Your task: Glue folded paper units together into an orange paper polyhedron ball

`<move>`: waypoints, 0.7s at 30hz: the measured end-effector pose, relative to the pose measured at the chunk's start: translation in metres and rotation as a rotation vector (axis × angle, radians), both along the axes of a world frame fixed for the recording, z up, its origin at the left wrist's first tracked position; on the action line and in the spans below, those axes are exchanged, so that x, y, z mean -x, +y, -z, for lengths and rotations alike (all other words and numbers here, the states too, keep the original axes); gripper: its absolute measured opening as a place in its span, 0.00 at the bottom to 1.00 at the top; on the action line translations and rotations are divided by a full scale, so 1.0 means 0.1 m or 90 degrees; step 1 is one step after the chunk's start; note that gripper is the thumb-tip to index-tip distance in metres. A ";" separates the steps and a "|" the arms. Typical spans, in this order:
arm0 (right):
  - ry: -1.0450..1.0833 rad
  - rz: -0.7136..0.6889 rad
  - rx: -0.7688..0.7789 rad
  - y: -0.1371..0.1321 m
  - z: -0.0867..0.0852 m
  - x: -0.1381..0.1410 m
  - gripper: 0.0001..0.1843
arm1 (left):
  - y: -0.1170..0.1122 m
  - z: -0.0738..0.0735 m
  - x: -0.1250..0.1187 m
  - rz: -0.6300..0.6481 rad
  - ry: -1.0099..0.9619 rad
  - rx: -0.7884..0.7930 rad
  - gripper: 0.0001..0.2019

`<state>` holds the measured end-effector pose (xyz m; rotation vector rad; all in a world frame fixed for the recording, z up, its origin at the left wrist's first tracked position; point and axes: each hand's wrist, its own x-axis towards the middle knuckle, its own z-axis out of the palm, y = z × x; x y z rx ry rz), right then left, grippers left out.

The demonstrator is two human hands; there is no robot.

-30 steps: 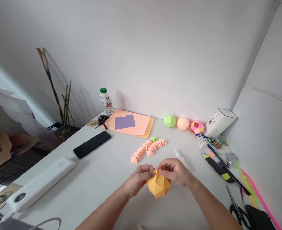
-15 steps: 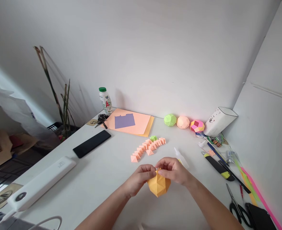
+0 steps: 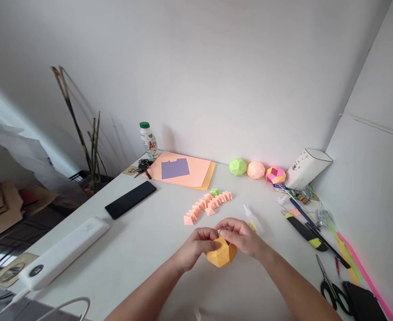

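An orange faceted paper ball (image 3: 220,255) is held between both hands just above the white table (image 3: 143,236). My left hand (image 3: 196,247) grips its left side with fingers curled. From the right, my right hand (image 3: 241,237) pinches the ball's top edge. Behind the hands lies a curved row of several small folded pink paper pieces (image 3: 206,206) with a green piece (image 3: 214,192) at its far end. A small glue bottle (image 3: 253,220) lies just right of my right hand.
Three finished paper balls, green (image 3: 238,167), pink (image 3: 255,170) and pink-yellow (image 3: 276,175), stand by the wall beside a white box (image 3: 306,168). Coloured sheets (image 3: 183,171), a drink bottle (image 3: 149,141), keys (image 3: 142,166), a black phone (image 3: 130,199), a white device (image 3: 64,252), pens, cutter (image 3: 305,231), scissors (image 3: 332,290).
Both hands and the orange ball have turned slightly and sit a little lower and flatter; the right fingers moved over the ball's top. The camera shifted a little.
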<state>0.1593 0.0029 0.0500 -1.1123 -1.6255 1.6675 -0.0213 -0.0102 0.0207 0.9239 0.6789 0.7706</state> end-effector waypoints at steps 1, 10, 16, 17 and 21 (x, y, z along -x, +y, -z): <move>0.000 -0.002 0.000 0.00 0.00 -0.01 0.10 | 0.00 0.00 0.01 -0.004 -0.002 -0.003 0.08; 0.047 0.022 0.003 0.03 0.04 -0.05 0.12 | 0.00 -0.02 0.00 0.006 0.035 -0.029 0.13; 0.108 0.093 0.091 0.04 0.03 -0.02 0.11 | 0.03 -0.05 0.00 -0.062 -0.033 0.040 0.23; 0.140 0.108 0.121 0.05 0.02 -0.02 0.11 | 0.04 -0.06 0.00 -0.075 -0.062 0.060 0.23; 0.274 0.130 0.205 0.09 0.03 -0.04 0.10 | 0.07 -0.08 0.02 -0.117 -0.154 0.113 0.21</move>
